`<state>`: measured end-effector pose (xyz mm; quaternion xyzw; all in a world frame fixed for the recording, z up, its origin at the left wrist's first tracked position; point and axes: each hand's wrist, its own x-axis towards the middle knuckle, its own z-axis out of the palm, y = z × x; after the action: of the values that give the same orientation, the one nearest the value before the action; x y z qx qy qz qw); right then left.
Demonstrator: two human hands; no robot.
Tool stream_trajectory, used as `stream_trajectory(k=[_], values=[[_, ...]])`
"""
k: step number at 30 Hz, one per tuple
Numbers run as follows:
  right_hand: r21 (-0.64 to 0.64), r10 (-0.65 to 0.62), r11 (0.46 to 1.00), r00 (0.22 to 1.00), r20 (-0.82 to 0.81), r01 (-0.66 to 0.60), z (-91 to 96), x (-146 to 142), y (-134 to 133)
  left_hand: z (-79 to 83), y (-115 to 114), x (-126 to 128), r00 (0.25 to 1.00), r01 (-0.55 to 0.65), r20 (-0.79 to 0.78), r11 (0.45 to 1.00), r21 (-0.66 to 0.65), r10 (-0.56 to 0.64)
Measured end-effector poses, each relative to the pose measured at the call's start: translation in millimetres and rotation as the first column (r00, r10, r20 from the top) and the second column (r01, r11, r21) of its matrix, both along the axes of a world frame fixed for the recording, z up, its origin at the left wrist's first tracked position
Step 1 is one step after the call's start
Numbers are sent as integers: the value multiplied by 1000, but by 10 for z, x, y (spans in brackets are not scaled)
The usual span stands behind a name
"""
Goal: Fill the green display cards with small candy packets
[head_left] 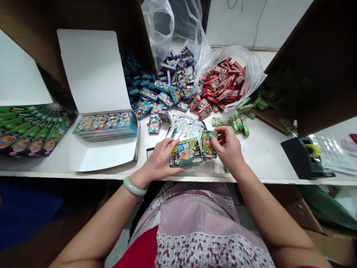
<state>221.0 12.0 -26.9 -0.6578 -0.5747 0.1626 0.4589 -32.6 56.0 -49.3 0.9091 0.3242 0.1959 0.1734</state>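
My left hand (161,159) grips the left end of a green printed packet (186,152) lying at the table's front edge. My right hand (228,146) pinches a small green box (208,143) held against the packet's right end. Just behind the packet lies a stack of clear printed bags (185,127). A pale green bangle (134,187) sits on my left wrist.
An open white carton (95,74) at left holds rows of filled packets (107,124). Behind are heaps of small blue boxes (164,89), red boxes (223,83) in a plastic bag, and green boxes (240,121). Flat green cartons (30,128) lie far left; a black tape dispenser (305,158) stands right.
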Motion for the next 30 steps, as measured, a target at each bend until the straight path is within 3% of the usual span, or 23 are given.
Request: stream_trajectory(k=[3,7,13,21,25,30], values=[[-75,49,996,998,29,-46,21,11,-17,-14,-7,11,1000,-21,-4,999,43,21],[-180,161,968,984,-79,-173,0,19,-24,-6,-21,0,1000,-14,-12,998,63,14],[-146,146,973,970,-193,-176,-155,-53,17,-4,-37,-20,998,52,21,998,-47,-51],[-34,159,985,971,-176,-168,-228,-150,84,8,-63,-1,997,-18,70,998,-61,22],[51,206,977,978,25,-207,-156,-134,-11,12,-24,-29,990,-94,99,995,-25,96],[-71,348,937,926,144,-341,-122,-181,-106,-43,26,-33,986,-123,113,992,-32,126]])
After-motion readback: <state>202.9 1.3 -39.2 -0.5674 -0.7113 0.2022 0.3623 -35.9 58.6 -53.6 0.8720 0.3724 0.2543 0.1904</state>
